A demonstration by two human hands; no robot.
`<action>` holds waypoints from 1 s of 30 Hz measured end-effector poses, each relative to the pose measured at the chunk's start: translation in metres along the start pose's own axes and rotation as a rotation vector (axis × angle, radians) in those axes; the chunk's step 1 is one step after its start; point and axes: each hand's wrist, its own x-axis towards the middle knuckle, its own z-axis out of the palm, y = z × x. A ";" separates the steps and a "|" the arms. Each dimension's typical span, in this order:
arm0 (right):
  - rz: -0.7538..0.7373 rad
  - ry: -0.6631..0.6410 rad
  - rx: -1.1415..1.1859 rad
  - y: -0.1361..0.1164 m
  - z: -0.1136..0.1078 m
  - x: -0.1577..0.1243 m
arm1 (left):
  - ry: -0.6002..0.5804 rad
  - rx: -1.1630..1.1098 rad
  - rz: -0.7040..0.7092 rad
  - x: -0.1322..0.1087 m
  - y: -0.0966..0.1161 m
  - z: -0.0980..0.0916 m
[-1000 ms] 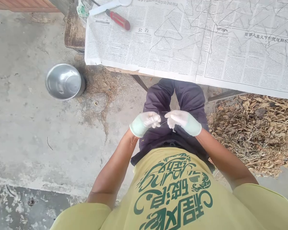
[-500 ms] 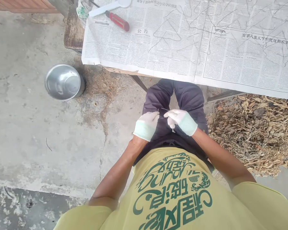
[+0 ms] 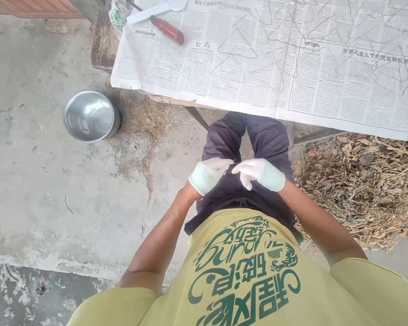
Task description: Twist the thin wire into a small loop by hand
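Both my hands wear white gloves with pale green cuffs and meet above my lap. My left hand [image 3: 213,172] pinches a thin wire [image 3: 237,163] that shows only as a short bit between the fingertips. The fingers of my right hand [image 3: 256,173] close on the same wire from the other side. Most of the wire is hidden by the gloves or too fine to follow. On the newspaper [image 3: 163,68] beyond my knees lie several bent thin wires [image 3: 238,50], some in angular, triangle-like shapes.
A screwdriver with a red handle [image 3: 170,31] and a white plastic spoon-like tool [image 3: 153,12] lie at the table's left end. A metal pot [image 3: 91,116] stands on the concrete floor. Dry leaves and stalks [image 3: 353,190] are heaped at the right, under the table edge.
My hands have come closer together, with the left fingertips now almost meeting the right ones. Less of the wire shows between them. The newspaper's left corner has shifted slightly.
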 end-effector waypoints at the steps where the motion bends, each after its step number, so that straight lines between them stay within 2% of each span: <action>1: -0.001 0.006 0.029 0.001 -0.002 0.000 | 0.013 -0.039 -0.008 0.001 0.000 0.000; 4: -0.016 0.049 0.088 0.005 -0.005 0.001 | 0.054 -0.117 -0.056 0.002 0.003 0.000; 7: -0.030 0.079 0.112 0.009 -0.006 0.002 | 0.030 -0.115 -0.060 0.002 0.007 -0.001; 12: -0.032 0.008 0.127 0.012 -0.008 0.001 | -0.129 -0.119 0.083 0.002 0.005 -0.010; 16: -0.072 -0.025 0.150 0.013 -0.011 0.001 | -0.111 -0.265 0.133 0.009 0.002 -0.016; 21: -0.132 0.023 0.152 0.014 -0.016 0.003 | 0.013 -0.186 0.024 0.017 0.009 -0.009; 25: -0.154 0.058 0.153 0.015 -0.018 0.004 | 0.036 -0.160 -0.095 0.016 0.013 0.000; 30: -0.180 0.078 0.193 0.014 -0.018 0.005 | 0.060 -0.341 -0.156 0.010 0.014 0.002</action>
